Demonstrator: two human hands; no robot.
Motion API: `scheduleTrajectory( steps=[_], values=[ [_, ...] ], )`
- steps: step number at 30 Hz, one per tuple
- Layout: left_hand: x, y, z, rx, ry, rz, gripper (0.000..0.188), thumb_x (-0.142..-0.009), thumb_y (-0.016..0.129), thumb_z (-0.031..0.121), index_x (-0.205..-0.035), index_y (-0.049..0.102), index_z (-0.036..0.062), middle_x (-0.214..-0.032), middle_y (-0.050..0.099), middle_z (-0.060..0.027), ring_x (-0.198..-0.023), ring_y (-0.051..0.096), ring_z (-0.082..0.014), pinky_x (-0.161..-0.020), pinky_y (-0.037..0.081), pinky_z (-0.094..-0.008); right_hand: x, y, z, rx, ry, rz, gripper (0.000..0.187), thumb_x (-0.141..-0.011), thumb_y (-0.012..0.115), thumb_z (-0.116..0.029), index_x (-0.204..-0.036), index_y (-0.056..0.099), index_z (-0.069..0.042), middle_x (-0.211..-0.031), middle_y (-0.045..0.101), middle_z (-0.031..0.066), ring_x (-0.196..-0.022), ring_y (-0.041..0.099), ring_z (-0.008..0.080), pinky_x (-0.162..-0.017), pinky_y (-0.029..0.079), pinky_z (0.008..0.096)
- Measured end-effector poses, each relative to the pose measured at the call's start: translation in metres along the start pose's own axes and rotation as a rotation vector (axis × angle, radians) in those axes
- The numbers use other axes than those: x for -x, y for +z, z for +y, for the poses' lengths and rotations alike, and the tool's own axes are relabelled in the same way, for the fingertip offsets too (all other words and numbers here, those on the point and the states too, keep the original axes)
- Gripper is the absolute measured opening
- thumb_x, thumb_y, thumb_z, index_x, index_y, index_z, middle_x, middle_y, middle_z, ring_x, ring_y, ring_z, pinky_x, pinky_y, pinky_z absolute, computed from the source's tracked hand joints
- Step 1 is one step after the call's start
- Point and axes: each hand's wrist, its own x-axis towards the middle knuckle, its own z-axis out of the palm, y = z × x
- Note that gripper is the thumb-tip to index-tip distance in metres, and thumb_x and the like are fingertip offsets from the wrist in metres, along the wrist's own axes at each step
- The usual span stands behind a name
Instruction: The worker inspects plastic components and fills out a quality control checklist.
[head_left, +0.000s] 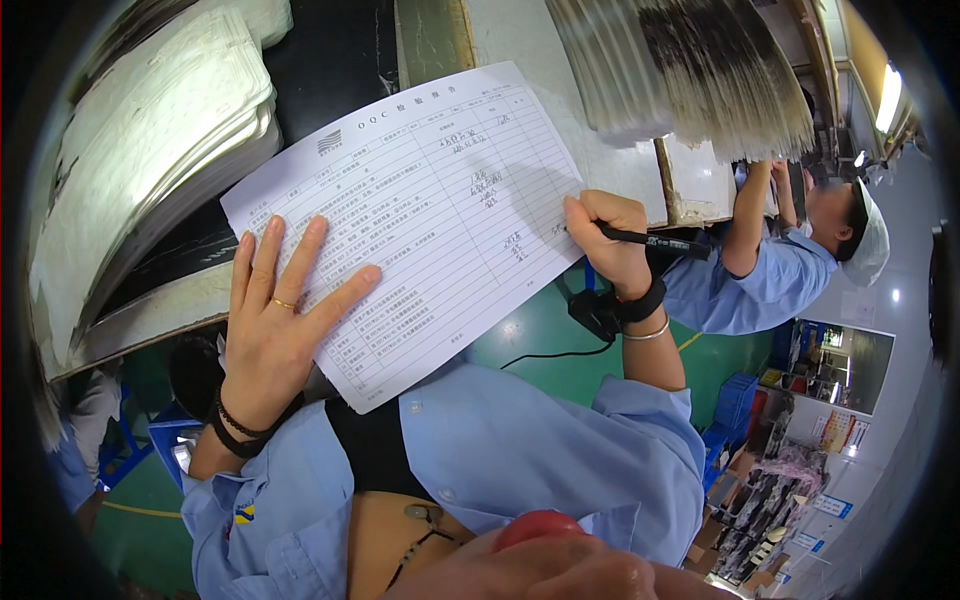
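A white printed form (420, 290) with ruled rows and some handwriting lies tilted in front of me, its near part reaching past the table edge. My left hand (272, 335) rests flat on the form's left side, fingers spread, a ring on one of them. Near the form's right edge, my right hand (612, 240) grips a black pen (665, 243). The pen's tip is at the right-hand column, beside a few handwritten marks. A black band with a dark device (597, 314) and a thin cable sits at my right wrist.
Thick stacks of white sheets stand at the left (170, 130) and at the upper right (640, 75). A person (745, 270) in a blue shirt and white cap works at the right, arms raised to a stack. Blue crates (735, 405) stand on the green floor (535, 345).
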Motion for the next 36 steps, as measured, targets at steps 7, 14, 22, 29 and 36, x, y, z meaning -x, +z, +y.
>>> scheduleTrajectory(
  steps=[7, 14, 22, 29, 36],
  values=[
    [0.000, -0.002, -0.001, 0.012, -0.004, -0.009, 0.043, -0.074, 0.067, 0.016, -0.114, 0.067, 0.0313, -0.139, 0.046, -0.0124, -0.127, 0.042, -0.0395, -0.109, 0.028, -0.0511, -0.012, -0.007, 0.000, -0.288, 0.129, 0.054, 0.019, -0.083, 0.065, -0.006, -0.067, 0.055, 0.000, -0.058, 0.052, 0.0009, -0.055, 0.041, 0.0067, -0.050, 0.034, 0.0238],
    [0.002, 0.002, 0.000, 0.049, -0.013, -0.009, 0.044, -0.073, 0.070, 0.017, -0.115, 0.066, 0.0326, -0.141, 0.044, -0.0115, -0.131, 0.038, -0.0388, -0.110, 0.025, -0.0514, -0.060, -0.003, 0.002, -0.388, 0.268, -0.021, 0.025, -0.092, 0.058, -0.022, -0.081, 0.064, -0.002, -0.068, 0.062, 0.0014, -0.061, 0.050, 0.0038, -0.055, 0.038, 0.0185],
    [0.003, 0.001, -0.003, 0.044, -0.001, -0.017, 0.042, -0.078, 0.064, 0.018, -0.118, 0.065, 0.0322, -0.141, 0.044, -0.0134, -0.129, 0.039, -0.0406, -0.109, 0.026, -0.0538, -0.060, 0.002, -0.008, -0.169, 0.220, -0.278, 0.028, -0.089, 0.060, -0.021, -0.072, 0.062, 0.000, -0.062, 0.054, 0.0005, -0.060, 0.046, 0.0056, -0.056, 0.037, 0.0206],
    [0.002, 0.000, -0.002, 0.055, 0.011, -0.008, 0.043, -0.079, 0.062, 0.016, -0.118, 0.065, 0.0322, -0.141, 0.044, -0.0132, -0.128, 0.040, -0.0406, -0.109, 0.026, -0.0535, -0.047, -0.009, -0.023, -0.245, 0.321, -0.328, 0.023, -0.089, 0.061, -0.019, -0.074, 0.063, -0.001, -0.067, 0.058, 0.0006, -0.064, 0.050, 0.0050, -0.058, 0.038, 0.0209],
    [0.004, 0.002, -0.003, 0.037, 0.016, 0.006, 0.041, -0.081, 0.057, 0.016, -0.118, 0.065, 0.0319, -0.139, 0.046, -0.0139, -0.126, 0.042, -0.0415, -0.108, 0.027, -0.0531, -0.061, 0.029, -0.032, -0.240, 0.177, -0.223, 0.021, -0.088, 0.063, -0.021, -0.079, 0.061, -0.002, -0.068, 0.054, -0.0026, -0.065, 0.046, 0.0044, -0.058, 0.037, 0.0196]
  ],
)
